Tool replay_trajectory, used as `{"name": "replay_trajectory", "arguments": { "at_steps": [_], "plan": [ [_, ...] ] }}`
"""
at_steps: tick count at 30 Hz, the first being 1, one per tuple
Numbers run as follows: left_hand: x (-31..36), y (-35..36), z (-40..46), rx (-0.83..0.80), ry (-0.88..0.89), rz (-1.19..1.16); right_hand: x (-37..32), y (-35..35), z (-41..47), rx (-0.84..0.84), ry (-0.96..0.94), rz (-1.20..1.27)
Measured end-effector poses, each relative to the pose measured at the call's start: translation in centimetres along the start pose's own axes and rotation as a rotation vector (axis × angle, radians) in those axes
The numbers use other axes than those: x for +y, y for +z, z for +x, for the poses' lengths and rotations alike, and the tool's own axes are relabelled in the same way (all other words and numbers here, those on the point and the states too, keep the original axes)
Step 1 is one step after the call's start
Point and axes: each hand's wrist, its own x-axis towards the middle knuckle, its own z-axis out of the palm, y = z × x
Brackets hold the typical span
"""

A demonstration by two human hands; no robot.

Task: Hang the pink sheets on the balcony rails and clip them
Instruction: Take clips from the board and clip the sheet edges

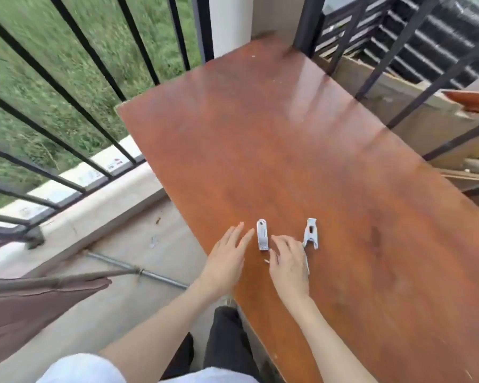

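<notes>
Two white clips lie on the brown wooden table: one clip between my hands, another clip just right of my right hand. A third white piece peeks out from under my right hand; I cannot tell whether it is held. My left hand hovers flat with fingers spread, just left of the middle clip. My right hand is over the table with fingers curled down beside that clip. A dusky pink sheet hangs at the lower left over a rail.
Black balcony rails run along the left with grass beyond. A low concrete kerb and a metal pipe lie on the floor. Wooden boards and black railings stand behind the table on the right.
</notes>
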Motion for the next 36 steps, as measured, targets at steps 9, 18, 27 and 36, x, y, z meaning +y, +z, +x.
{"name": "replay_trajectory", "arguments": {
  "at_steps": [9, 18, 27, 36],
  "plan": [
    [0.9, -0.1, 3.1, 0.082, 0.228, 0.204, 2.5, 0.6, -1.7, -0.046, -0.033, -0.330],
    [-2.4, -3.1, 0.0, 0.112, -0.113, -0.164, -2.0, -1.8, -0.1, -0.058, -0.033, -0.100],
    [-10.2, -12.5, -8.7, 0.472, -0.491, -1.145, -17.5, 0.1, 2.2, -0.323, -0.092, 0.397],
    [-18.6, -21.5, -20.6, 1.021, -0.439, -1.264, -37.0, 4.9, -1.0, -1.092, -0.089, 0.950]
  ]
}}
